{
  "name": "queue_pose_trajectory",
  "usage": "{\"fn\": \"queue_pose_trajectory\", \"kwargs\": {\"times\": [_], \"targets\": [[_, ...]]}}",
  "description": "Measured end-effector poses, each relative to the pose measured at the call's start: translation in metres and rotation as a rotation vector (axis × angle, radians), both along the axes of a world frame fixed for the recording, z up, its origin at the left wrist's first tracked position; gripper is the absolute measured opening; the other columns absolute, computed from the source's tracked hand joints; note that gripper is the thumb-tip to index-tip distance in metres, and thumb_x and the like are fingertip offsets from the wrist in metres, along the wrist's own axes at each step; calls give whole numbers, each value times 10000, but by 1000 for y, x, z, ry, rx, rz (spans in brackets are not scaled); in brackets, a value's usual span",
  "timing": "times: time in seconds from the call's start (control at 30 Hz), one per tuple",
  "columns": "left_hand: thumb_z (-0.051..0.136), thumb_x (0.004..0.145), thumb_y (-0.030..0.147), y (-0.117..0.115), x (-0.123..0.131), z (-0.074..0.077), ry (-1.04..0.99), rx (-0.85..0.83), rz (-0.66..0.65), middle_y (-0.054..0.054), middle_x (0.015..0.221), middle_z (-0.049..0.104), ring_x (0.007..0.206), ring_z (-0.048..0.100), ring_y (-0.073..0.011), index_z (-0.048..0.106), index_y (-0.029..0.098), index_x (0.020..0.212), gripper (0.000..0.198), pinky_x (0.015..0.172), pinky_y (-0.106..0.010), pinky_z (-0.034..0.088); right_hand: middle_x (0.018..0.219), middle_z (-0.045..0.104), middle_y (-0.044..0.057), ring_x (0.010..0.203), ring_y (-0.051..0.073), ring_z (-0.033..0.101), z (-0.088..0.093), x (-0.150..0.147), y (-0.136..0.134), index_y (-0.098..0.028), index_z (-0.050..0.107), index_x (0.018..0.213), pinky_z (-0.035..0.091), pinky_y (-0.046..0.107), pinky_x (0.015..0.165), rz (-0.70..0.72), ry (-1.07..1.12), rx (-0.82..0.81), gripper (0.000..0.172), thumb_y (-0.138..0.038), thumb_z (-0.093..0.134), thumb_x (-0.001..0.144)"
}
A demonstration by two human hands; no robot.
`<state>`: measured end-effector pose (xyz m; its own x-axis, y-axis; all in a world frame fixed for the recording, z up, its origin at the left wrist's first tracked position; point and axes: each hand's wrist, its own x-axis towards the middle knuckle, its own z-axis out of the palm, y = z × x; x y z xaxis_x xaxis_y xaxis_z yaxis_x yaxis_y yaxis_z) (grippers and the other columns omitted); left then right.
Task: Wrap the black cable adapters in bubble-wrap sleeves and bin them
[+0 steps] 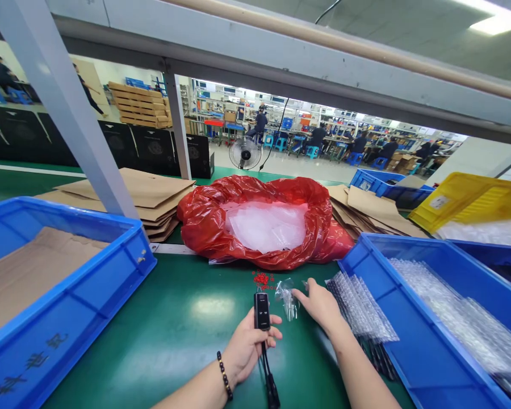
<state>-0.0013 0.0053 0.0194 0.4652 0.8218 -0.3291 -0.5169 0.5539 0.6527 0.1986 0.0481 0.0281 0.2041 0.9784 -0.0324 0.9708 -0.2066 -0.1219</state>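
Fingers of the left hand (247, 347) wrap a black device (262, 309), its cable (271, 386) trailing below; a snag there could, we judge, tug it loose. Just beyond its far end we see loose red rings (262, 279), which a careless sweep might scatter. Rightward, crumpled clear plastic (287, 298) lies beside the right hand (322, 304); whether those fingers pinch anything, we cannot tell.

Tabletop (162, 329): blue bin (89, 295) along left edge, brown sheet (38, 272) inside; flat cardboard stack (149, 190) near far-left corner; yellow bin (464, 199) near far-right corner. Fan (245, 154) and black boxes (153, 149) beyond far edge.
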Motion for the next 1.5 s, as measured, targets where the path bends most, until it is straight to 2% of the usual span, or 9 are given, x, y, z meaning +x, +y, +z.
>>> {"fn": "queue_pose_trajectory", "kwargs": {"times": [0.13, 0.23, 0.37, 0.43, 0.53, 0.67, 0.93, 1.27, 1.5], "targets": [[623, 666, 158, 0, 1, -4, -30, -14, -29, -112, 799, 664, 584, 605, -141, 458, 128, 986, 361, 546, -238, 451, 835, 628, 167, 711, 239, 641, -7, 17, -1, -79, 518, 949, 401, 289, 578, -107, -117, -28, 189, -209, 398, 884], [628, 699, 219, 1, 2, -8, -4, 7, -12, -79, 690, 658, 460, 548, -101, 471, 119, 966, 325, 426, -192, 415, 850, 600, 165, 731, 243, 616, 0, 19, 6, -82, 546, 910, 397, 293, 595, -74, -208, 92, 156, -185, 443, 855], [650, 664, 235, 3, 2, -10, -4, 25, 10, -55, 666, 650, 406, 503, -79, 502, 113, 936, 333, 325, -153, 350, 812, 576, 91, 794, 197, 545, 29, 1, 34, -143, 599, 815, 380, 276, 708, 178, -236, 444, 228, -210, 392, 882], [646, 658, 251, 3, 2, -10, -24, 26, 11, -59, 672, 650, 385, 489, -73, 514, 112, 919, 324, 293, -145, 312, 794, 567, 76, 793, 181, 515, 42, -15, 54, -156, 619, 806, 362, 268, 733, 322, -210, 496, 274, -197, 362, 891], [631, 660, 249, 3, 0, -10, -42, 37, 14, -64, 669, 651, 361, 472, -66, 522, 109, 902, 300, 273, -139, 278, 832, 568, 83, 795, 184, 494, 50, -40, 85, -158, 643, 847, 350, 278, 719, 433, -211, 450, 233, -149, 411, 853], [617, 663, 242, 3, 0, -12, -31, 51, 19, -69, 664, 653, 360, 469, -66, 522, 104, 896, 288, 266, -133, 269, 850, 578, 90, 778, 187, 492, 46, -56, 108, -156, 660, 779, 347, 280, 674, 486, -211, 416, 185, -113, 481, 796], [633, 666, 243, 4, 1, -14, -61, 57, 7, -72, 657, 649, 367, 491, -77, 539, 102, 893, 283, 269, -140, 281, 894, 566, 88, 836, 184, 482, 44, -41, 101, -155, 639, 858, 354, 278, 735, 485, -205, 444, 234, -139, 406, 853], [613, 673, 232, 4, -1, -12, -40, 60, -3, -66, 652, 646, 366, 483, -73, 539, 104, 896, 267, 265, -133, 296, 882, 585, 95, 820, 197, 493, 38, -56, 121, -148, 654, 761, 360, 286, 696, 526, -200, 410, 199, -110, 464, 806], [614, 659, 233, 5, 1, -11, -65, 64, -2, -62, 636, 640, 356, 481, -74, 546, 103, 882, 267, 259, -133, 291, 1012, 567, 98, 912, 196, 499, 55, -73, 131, -158, 603, 1034, 362, 283, 792, 433, -111, 456, 249, -271, 474, 853]]}}
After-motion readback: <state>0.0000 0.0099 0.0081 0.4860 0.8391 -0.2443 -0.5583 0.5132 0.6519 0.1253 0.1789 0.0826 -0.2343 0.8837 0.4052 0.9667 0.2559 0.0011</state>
